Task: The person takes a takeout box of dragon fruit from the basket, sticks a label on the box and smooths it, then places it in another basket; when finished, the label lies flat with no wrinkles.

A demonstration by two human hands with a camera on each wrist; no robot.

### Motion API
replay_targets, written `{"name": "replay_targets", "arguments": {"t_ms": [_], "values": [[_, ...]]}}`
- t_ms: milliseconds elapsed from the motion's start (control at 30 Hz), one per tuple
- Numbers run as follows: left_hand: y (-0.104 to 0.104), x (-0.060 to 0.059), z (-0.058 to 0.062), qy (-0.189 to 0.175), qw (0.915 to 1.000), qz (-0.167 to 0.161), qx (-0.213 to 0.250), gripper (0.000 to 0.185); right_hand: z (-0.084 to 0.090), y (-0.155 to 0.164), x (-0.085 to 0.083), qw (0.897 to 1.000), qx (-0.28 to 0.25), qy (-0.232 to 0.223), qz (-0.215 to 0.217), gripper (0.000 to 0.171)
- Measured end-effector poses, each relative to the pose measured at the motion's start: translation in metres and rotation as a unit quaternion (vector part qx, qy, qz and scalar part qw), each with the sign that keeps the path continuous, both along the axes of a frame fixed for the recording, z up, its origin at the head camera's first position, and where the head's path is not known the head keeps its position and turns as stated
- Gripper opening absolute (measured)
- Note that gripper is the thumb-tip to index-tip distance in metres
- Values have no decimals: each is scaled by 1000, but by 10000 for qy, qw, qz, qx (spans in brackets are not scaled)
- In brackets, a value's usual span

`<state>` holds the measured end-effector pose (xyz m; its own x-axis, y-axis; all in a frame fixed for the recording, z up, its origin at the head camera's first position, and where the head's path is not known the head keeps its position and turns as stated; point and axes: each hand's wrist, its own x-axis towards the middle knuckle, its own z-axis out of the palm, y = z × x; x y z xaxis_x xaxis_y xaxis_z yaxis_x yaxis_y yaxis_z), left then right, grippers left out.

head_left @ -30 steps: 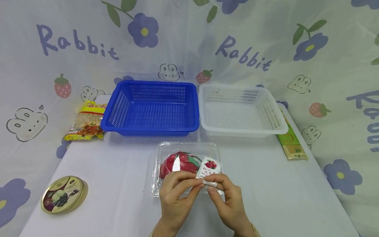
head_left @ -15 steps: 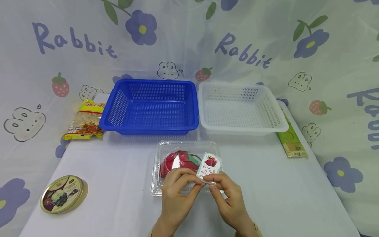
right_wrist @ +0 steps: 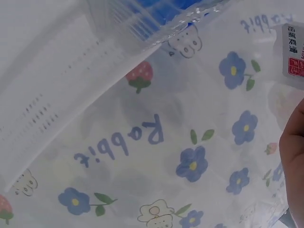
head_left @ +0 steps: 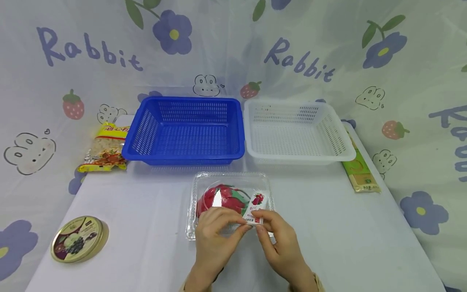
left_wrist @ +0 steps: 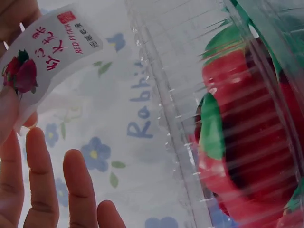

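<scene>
Between both hands is a small white sticker label [head_left: 258,198] with a printed red fruit and red lettering. My left hand [head_left: 217,239] pinches its lower left corner between thumb and forefinger. At the lower right, my right hand [head_left: 282,247] pinches the label with thumb and forefinger. Just beyond the fingertips lies a transparent plastic clamshell box [head_left: 190,219], its lid down over a red and green dragon fruit [head_left: 208,200]. The left wrist view shows the label [left_wrist: 78,40] bent in a curve, with the other left fingers spread below it.
A blue basket [head_left: 182,158] and a white basket [head_left: 299,156] stand side by side at the back. A yellow food bag [head_left: 107,150] lies left, a green and beige packet [head_left: 359,174] right. A round gold tin [head_left: 77,240] sits front left.
The label's lower edge, rolled up a second ago, has opened out flatter. The label has since tipped and looks narrower, with the right fingertips over its right side. The box has stayed put.
</scene>
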<state>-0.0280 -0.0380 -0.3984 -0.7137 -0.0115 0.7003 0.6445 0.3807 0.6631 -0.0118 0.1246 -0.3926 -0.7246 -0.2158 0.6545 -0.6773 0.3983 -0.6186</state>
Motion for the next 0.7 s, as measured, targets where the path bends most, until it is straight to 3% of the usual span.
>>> {"name": "replay_targets", "arguments": {"t_ms": [133,267,533,700], "values": [[0,-1,-1,-49,10000,19,12,23,-1,-1,-1,9999,135,55,-55,36],[1,-3,-2,207,9997,87,26,21,0,0,-1,9999,-4,-121,-12,36],[6,-6,-4,1390,9889,482,-195,16,0,5,1,9956,-493,-759,261,34],[10,-10,3,2372,9669,901,-271,24,3,6,2,9841,-1113,-1162,751,31]]}}
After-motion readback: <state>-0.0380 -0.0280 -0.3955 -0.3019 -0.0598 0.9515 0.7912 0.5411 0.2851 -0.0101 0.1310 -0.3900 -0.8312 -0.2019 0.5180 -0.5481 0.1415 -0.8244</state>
